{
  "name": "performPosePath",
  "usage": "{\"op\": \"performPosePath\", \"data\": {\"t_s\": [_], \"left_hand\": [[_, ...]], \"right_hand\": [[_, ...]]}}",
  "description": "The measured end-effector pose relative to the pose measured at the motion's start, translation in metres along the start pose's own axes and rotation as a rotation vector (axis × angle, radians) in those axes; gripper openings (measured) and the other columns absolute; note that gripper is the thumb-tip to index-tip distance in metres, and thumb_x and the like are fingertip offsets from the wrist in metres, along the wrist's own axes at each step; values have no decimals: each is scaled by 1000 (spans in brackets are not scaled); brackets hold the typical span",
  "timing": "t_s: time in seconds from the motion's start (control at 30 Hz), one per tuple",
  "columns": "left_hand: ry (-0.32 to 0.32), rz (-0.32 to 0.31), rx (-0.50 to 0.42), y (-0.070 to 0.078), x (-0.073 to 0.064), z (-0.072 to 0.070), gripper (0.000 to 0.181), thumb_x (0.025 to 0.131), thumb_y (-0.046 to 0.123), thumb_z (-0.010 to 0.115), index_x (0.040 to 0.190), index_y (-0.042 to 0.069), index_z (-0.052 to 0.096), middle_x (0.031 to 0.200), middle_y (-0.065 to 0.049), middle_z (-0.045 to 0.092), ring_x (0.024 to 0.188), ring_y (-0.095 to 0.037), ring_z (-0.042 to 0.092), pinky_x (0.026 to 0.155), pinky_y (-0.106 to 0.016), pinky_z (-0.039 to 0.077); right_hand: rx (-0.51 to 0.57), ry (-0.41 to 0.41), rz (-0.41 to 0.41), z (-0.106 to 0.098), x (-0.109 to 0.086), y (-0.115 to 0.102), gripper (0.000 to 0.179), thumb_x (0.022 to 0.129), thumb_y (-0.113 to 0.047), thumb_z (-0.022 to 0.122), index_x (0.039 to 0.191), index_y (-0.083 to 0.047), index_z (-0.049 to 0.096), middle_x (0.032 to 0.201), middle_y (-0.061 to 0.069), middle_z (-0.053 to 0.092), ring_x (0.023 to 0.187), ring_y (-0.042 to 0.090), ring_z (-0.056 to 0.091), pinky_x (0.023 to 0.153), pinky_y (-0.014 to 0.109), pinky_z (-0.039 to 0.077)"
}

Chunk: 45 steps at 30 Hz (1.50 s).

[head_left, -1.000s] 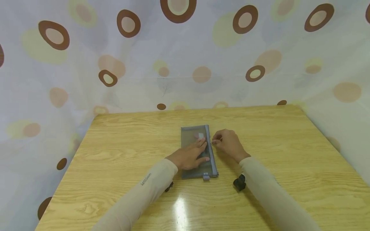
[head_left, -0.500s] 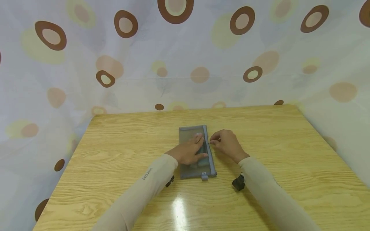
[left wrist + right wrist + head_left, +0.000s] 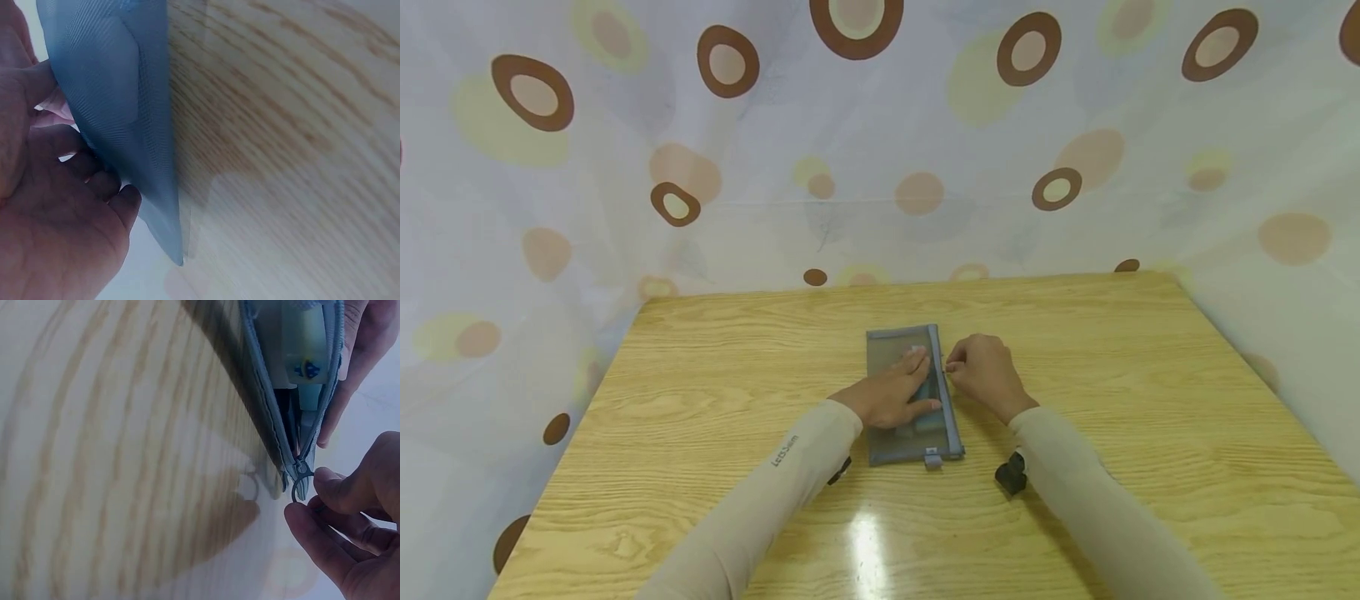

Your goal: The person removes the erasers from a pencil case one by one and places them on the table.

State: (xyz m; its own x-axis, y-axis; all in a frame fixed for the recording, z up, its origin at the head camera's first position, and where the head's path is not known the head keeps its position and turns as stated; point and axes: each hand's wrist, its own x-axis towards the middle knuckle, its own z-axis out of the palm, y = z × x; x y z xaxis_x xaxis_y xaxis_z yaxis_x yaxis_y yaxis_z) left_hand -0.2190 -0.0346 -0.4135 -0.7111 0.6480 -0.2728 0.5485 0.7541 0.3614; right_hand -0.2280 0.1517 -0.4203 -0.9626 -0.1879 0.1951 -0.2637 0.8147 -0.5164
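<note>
A blue-grey mesh zipper pouch (image 3: 889,343) lies on the table, its zipper along the right side. My left hand (image 3: 891,395) rests over its mesh with the fingers fairly straight. In the left wrist view, the fingers lie against the pouch's mesh side (image 3: 119,94). Beside the zipper edge is my right hand (image 3: 990,377). The right wrist view shows its thumb and fingertips pinching the zipper's ring pull (image 3: 294,490) at the slider (image 3: 302,467). The zipper mouth gapes behind the slider, and a pale item with a small blue mark (image 3: 307,350) shows inside.
The pouch is on a wood-grain table (image 3: 737,358). A patterned curtain (image 3: 865,125) hangs behind it and along both sides. Small black wrist cameras sit under both sleeves, the right one (image 3: 1011,475) near the pouch's lower right.
My left hand has shifted slightly up the pouch, away from me, since a second ago. The right hand stays at the zipper edge, its wrist moved slightly left.
</note>
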Motion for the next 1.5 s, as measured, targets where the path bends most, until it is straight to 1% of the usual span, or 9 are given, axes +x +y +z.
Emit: {"op": "performPosePath", "data": {"t_s": [0.27, 0.43, 0.67, 1.0, 1.23, 1.4, 1.5], "left_hand": [[2, 14, 16, -1, 1, 1, 80, 97, 54, 34, 152, 5, 1, 158, -9, -8, 144, -21, -6, 117, -36, 8], [-3, 0, 14, -1, 0, 0, 80, 97, 56, 33, 152, 8, 0, 158, -6, -9, 143, -19, -7, 117, -35, 10], [-15, -21, 17, 0, -2, -2, 81, 96, 58, 32, 152, 10, -1, 158, -3, -11, 143, -18, -7, 117, -35, 12], [1, 14, 20, 0, 1, 1, 80, 97, 54, 35, 151, 6, 2, 158, -8, -8, 144, -21, -5, 117, -35, 9], [-3, 8, 14, 0, 1, 1, 79, 97, 55, 34, 152, 7, 2, 158, -6, -9, 144, -20, -5, 117, -35, 9], [1, 7, 18, 1, 0, -2, 80, 97, 55, 36, 152, 7, 2, 158, -6, -8, 144, -19, -5, 117, -34, 10], [-9, 2, 29, 1, -1, -6, 81, 97, 55, 37, 152, 7, 2, 158, -7, -7, 144, -19, -5, 117, -34, 10]], "right_hand": [[-8, 23, 10, 3, 4, 2, 13, 79, 0, 63, 74, -4, 74, 77, 7, 70, 68, 19, 61, 62, 36, 54], [2, 46, 9, 5, 7, 4, 11, 81, -3, 65, 75, -4, 74, 78, 7, 71, 71, 21, 64, 64, 37, 55], [18, 33, 36, 6, 12, 5, 11, 83, -7, 65, 76, -6, 74, 79, 6, 70, 73, 20, 63, 64, 35, 54], [7, 72, 38, 9, 14, 9, 11, 82, -6, 64, 76, -5, 74, 78, 7, 70, 70, 22, 65, 62, 37, 55], [38, 45, 35, 7, 13, 9, 11, 85, -9, 65, 79, -4, 73, 79, 7, 70, 71, 21, 63, 63, 37, 54], [42, 25, 8, 4, 12, 10, 10, 87, -9, 65, 82, -4, 72, 79, 6, 69, 70, 20, 61, 63, 36, 53], [39, 11, -11, 3, 12, 8, 10, 88, -9, 64, 84, -3, 72, 80, 7, 69, 71, 20, 62, 65, 37, 53]]}}
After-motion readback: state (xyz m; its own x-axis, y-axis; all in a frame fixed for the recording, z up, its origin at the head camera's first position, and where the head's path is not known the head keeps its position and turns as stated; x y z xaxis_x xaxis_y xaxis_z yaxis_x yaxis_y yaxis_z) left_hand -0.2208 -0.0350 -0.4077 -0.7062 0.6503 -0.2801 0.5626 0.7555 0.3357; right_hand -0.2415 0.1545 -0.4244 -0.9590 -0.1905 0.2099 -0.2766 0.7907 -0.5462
